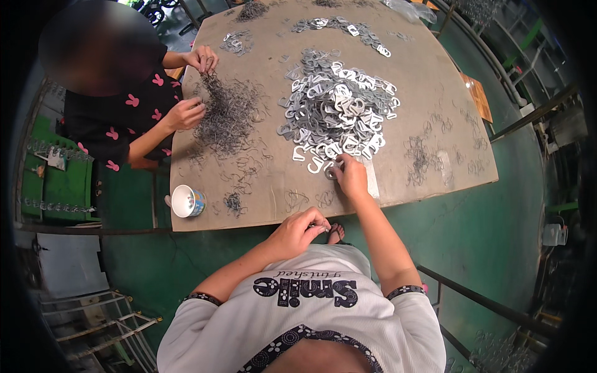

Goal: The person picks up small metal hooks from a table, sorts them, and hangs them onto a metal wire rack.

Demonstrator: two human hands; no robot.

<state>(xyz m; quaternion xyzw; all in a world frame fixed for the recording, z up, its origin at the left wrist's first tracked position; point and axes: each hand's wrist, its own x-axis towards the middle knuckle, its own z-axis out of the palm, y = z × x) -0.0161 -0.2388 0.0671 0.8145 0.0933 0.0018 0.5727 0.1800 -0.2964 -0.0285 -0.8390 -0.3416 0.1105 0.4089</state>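
A heap of flat grey metal pieces (336, 105) covers the middle of a brown board table (435, 124), its near edge spilling toward the person who wears the camera. The right hand (351, 177) reaches forward to that near edge, fingers curled down onto one small metal piece (331, 169) lying just to the hand's left, at the foot of the heap; whether the piece is pinched or only touched cannot be told. The heap lies straight ahead of this hand, and the right hand is by far the nearer of the two. The left hand (298, 233) is drawn back off the table, close to the body, fingers bunched together as if pinching something too small to make out. Across the table's left side, a second person's two hands (193, 87) work in a tangle of thin wire clips (227, 115). A white cup (188, 201) sits at the table's near left corner, and a smaller row of metal pieces (342, 28) lies at the far end.
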